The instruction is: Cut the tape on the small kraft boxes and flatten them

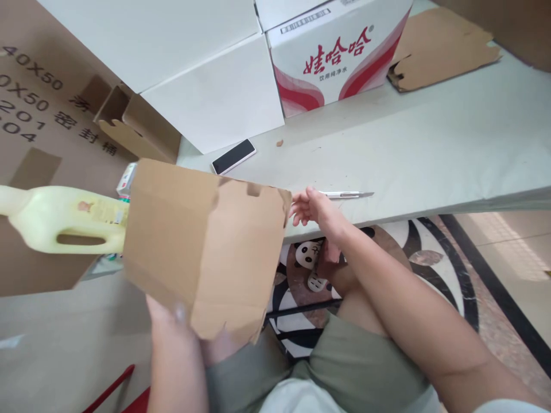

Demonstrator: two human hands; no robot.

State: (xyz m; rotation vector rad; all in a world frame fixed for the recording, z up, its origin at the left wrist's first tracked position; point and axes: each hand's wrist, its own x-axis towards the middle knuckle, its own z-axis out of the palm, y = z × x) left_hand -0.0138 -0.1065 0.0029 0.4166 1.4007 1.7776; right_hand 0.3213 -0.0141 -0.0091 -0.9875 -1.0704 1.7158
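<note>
A brown piece of cardboard with a crease down its middle and torn, notched edges is raised at the table's front edge. My left hand grips it from the lower left, closed on it, with most fingers hidden behind the cardboard and blurred. My right hand is open beside the cardboard's right corner, fingers apart and slightly bent. A utility knife with a pale handle lies on the table just beyond that hand.
The pale-covered table holds a dark-faced phone-like device, a white carton with red lettering and a flat cardboard sheet. At left are a yellow jug-like bottle, an open cardboard box and a large printed carton.
</note>
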